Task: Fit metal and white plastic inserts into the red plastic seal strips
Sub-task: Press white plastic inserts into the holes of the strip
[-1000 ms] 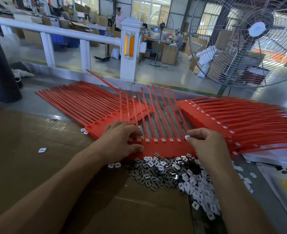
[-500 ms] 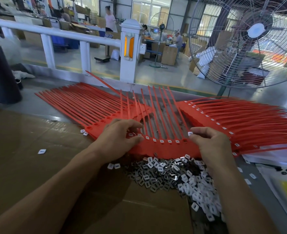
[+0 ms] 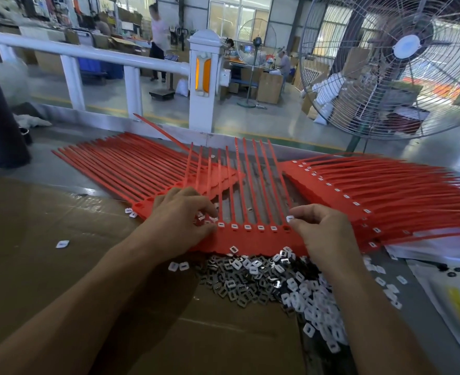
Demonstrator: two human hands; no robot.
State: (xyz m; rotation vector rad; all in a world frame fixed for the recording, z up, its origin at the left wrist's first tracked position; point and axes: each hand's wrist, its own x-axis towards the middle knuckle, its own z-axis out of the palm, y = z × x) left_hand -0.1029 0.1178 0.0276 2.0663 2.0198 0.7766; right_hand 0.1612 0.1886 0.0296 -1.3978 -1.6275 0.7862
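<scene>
Between both hands on the table lay the red seal strip; left hand pinned it steady, fingers curled, while right hand pinched a white insert over the next socket, loose inserts heaped close for reach.

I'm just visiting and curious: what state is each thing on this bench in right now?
Left hand: fingers curled on small inserts at the strip's left end.
Right hand: pinches one white insert above an empty socket.
Red seal strip: flat, five sockets filled, rightmost empty.
Right stack of strips: white inserts fitted.
Left stack of strips: sockets look empty.
Insert pile: loose, metal and white mixed.
</scene>
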